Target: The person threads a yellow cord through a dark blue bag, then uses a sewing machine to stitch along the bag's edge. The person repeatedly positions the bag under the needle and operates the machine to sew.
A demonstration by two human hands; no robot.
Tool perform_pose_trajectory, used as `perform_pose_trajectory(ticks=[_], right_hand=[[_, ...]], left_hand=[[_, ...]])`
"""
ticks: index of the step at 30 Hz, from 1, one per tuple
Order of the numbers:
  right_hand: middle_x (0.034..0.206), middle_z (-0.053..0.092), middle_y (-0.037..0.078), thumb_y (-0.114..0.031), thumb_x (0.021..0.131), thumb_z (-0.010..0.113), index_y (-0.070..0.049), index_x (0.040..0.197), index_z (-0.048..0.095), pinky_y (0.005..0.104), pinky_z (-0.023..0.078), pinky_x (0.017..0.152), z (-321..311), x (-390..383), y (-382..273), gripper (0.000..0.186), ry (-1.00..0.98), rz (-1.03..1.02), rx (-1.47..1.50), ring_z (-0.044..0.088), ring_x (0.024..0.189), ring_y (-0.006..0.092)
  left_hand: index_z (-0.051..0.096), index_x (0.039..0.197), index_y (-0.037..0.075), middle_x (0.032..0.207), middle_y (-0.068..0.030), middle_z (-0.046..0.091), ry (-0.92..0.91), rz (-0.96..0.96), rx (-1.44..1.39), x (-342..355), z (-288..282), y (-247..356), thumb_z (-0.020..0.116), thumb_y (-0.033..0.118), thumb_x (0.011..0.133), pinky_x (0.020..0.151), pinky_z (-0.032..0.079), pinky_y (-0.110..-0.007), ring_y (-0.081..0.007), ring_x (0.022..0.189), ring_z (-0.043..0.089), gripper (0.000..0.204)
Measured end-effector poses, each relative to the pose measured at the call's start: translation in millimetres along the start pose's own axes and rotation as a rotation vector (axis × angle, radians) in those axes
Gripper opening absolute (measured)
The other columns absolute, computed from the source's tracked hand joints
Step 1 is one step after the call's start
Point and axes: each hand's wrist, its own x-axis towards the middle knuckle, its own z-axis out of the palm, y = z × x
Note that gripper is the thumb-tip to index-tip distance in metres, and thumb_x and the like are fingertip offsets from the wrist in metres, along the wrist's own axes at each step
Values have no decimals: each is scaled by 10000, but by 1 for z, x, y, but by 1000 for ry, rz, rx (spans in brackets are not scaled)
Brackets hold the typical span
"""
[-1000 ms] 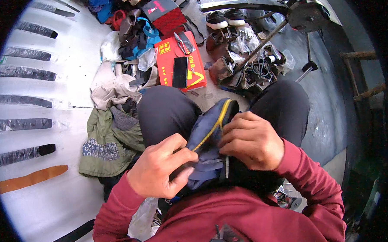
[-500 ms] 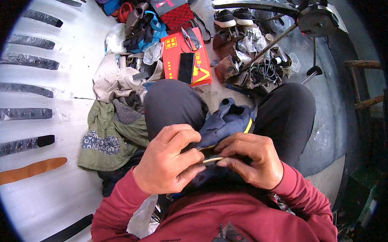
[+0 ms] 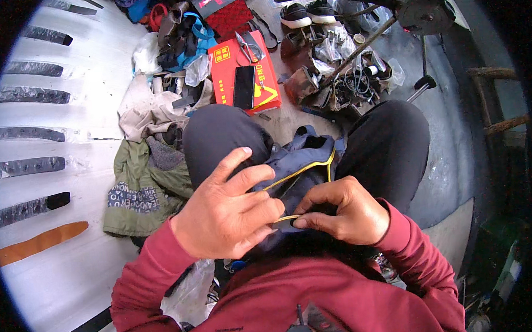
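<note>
While yellow strip (image 3: 287, 218) was pinched by right hand (image 3: 342, 213) over near part of navy fabric item (image 3: 301, 157), left hand (image 3: 226, 212) was seen partly spread, grip hidden; even tension was advised.

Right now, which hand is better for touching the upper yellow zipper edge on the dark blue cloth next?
Probably the left hand: its pointing finger is raised free, and the upper yellow zipper edge passes beside that hand. The right hand pinches a thin yellow strip between its fingers.
</note>
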Motion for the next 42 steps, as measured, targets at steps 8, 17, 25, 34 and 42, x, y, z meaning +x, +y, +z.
perform_pose_trajectory(ticks=[8,17,25,34,42], right_hand=[[842,668,94,-41,797,828,-39,934,739,318,519,661,18,4,10,163,364,-422,-69,664,740,229],[831,702,138,-29,823,727,-6,875,718,334,565,662,2,-36,-4,58,385,-568,52,692,708,260],[906,724,158,-27,833,777,-4,952,705,383,561,749,18,-1,-5,141,406,-393,-63,715,829,319],[804,696,202,-108,855,754,-13,939,726,427,542,664,24,18,-3,131,204,-169,-63,706,746,375],[831,747,161,-69,888,768,26,995,747,305,568,694,16,19,4,145,149,-95,-27,727,733,191]], left_hand=[[661,943,116,881,-27,669,121,-122,-49,-5,4,-7,840,119,688,1132,358,-562,-297,1166,599,311],[673,892,122,831,-6,649,209,-265,-22,-19,13,-3,807,60,672,1131,353,-543,-294,1148,612,265],[672,862,121,811,0,639,277,-195,-37,-16,28,4,774,36,656,1146,334,-543,-285,1155,620,245],[624,801,137,803,4,642,387,-250,56,-18,40,9,758,9,623,1125,327,-578,-264,1144,632,257],[620,927,128,865,1,676,398,-257,156,-12,43,7,815,85,598,985,398,-521,-256,997,621,385]])
